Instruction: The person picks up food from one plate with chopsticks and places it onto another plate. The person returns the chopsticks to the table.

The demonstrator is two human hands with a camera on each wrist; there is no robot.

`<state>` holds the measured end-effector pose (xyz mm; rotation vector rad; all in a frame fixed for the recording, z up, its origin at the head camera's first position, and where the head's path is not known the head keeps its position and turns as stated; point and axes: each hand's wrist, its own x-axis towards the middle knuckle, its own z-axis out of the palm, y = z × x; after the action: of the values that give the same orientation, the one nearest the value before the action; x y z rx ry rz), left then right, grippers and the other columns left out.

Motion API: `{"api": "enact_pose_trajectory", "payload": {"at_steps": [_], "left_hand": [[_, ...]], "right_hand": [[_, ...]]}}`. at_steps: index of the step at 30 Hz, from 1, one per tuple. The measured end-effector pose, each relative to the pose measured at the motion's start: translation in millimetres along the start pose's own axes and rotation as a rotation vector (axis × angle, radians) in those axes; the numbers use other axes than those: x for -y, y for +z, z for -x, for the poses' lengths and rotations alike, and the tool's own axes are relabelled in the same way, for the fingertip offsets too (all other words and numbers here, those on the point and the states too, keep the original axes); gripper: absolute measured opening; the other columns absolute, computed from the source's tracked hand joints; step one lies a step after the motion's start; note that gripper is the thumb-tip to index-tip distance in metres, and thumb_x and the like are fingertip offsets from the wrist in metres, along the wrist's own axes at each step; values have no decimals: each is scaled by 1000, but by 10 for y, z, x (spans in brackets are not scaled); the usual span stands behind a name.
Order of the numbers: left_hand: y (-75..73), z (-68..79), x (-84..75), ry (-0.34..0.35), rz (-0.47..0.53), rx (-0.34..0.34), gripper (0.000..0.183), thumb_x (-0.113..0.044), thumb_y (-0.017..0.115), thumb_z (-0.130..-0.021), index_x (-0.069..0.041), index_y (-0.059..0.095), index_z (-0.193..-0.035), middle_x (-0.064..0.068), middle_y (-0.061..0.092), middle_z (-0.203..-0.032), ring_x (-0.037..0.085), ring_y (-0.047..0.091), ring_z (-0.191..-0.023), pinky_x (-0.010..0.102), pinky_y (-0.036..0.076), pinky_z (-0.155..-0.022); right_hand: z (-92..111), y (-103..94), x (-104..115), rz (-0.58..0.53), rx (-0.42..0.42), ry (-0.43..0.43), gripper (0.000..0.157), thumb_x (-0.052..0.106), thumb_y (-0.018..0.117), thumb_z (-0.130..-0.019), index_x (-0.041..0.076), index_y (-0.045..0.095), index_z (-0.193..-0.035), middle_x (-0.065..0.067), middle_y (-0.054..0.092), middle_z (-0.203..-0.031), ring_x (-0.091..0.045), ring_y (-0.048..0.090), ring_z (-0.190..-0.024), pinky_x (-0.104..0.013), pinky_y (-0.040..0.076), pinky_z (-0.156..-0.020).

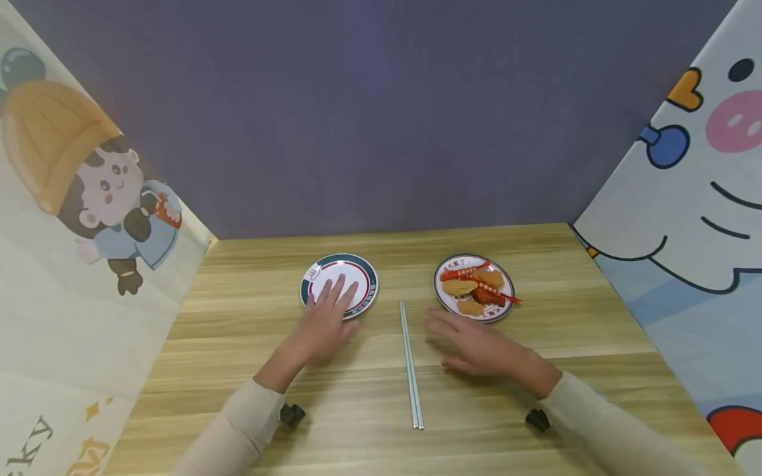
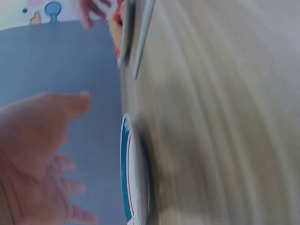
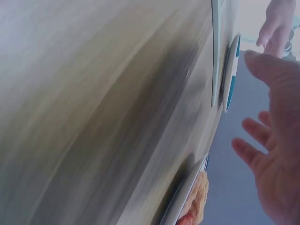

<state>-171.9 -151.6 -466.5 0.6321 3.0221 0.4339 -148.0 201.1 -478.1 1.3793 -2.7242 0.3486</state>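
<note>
Head view: wooden-pattern table [image 1: 208, 330], bearing two plates and one pair of chopsticks. Green-rimmed plate [image 1: 352, 270], set on the left; above it the left hand [image 1: 326, 324] is held, fingers straight and parted. Food plate [image 1: 487, 315], set on the right, laden with red prawn-shaped pieces [image 1: 476, 270], breaded pieces [image 1: 458, 287] and a dark glazed piece [image 1: 488, 297]. Pale chopsticks [image 1: 411, 370], laid side by side between the hands. Right hand [image 1: 476, 344], blurred, held near the food plate's lower edge, fingers extended. Both hands are well apart; light sleeves [image 1: 235, 423] are worn.

Left wrist view: left hand, raised clear of the green-rimmed plate, thumb and fingers spread. The chopsticks and food plate are shown beyond.

Right wrist view: right hand, thumb and fingers parted, raised above table level. The food plate is seen below it, partly cropped; the chopsticks and green-rimmed plate are seen farther off.
</note>
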Motion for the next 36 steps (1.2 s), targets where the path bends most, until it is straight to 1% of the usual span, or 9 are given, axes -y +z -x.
{"api": "enact_pose_trajectory", "payload": {"at_steps": [6,12,16,21,26,30,32,34,36], "left_hand": [[-102,-65,228,-131,118,-111,72,-29,64,-98,-5,33,-158,29,26,-163,53,28,-148,77,36,-111],[-136,-143,468,-316,220,-144,67,-25,60,-99,1,35,-155,30,28,-160,52,27,-145,73,38,-112],[-136,-212,624,-377,268,-136,64,-21,56,-99,8,36,-152,37,34,-153,56,33,-140,66,35,-119],[-140,-268,794,-457,342,-75,62,-18,50,-100,11,33,-152,41,39,-145,52,41,-138,61,35,-121],[-109,-307,896,-515,380,-16,58,-13,46,-99,11,36,-151,37,43,-149,50,40,-141,59,34,-123],[-85,-315,948,-522,381,-11,56,-9,48,-95,9,42,-149,30,52,-145,48,44,-140,56,35,-123],[-70,-313,968,-534,413,-15,55,-7,50,-95,7,44,-148,30,59,-138,44,57,-129,53,46,-115],[-62,-314,979,-550,455,-15,54,-5,51,-96,5,45,-148,32,62,-131,36,68,-110,44,60,-98],[-60,-320,979,-576,517,-12,53,-4,53,-97,4,44,-149,33,62,-127,27,72,-91,32,65,-77]], "right_hand": [[-122,84,125,-10,37,-106,61,30,78,-88,15,58,-143,-6,60,-132,-19,60,-117,-36,59,-99],[-201,130,235,-35,52,-264,42,23,77,-89,19,68,-130,3,59,-111,-6,54,-95,-20,56,-81],[-242,142,299,-47,87,-301,34,21,74,-91,22,71,-125,6,59,-109,-3,53,-92,-17,54,-79],[-292,191,373,-60,114,-365,22,18,68,-97,25,74,-117,6,59,-107,-4,55,-93,-15,53,-81],[-313,257,415,-49,137,-398,20,15,67,-96,26,75,-111,7,60,-109,-5,57,-98,-16,54,-87],[-337,301,429,-18,133,-416,17,14,65,-96,26,74,-106,9,61,-107,-4,58,-98,-14,54,-86],[-352,308,434,2,128,-422,15,15,65,-97,25,74,-104,9,60,-105,-4,57,-95,-13,53,-83],[-371,320,430,35,114,-439,14,16,65,-97,26,74,-101,9,59,-101,-4,55,-91,-13,51,-78],[-389,316,423,75,113,-455,14,16,65,-96,27,73,-99,9,59,-99,-4,55,-88,-13,51,-76]]}}
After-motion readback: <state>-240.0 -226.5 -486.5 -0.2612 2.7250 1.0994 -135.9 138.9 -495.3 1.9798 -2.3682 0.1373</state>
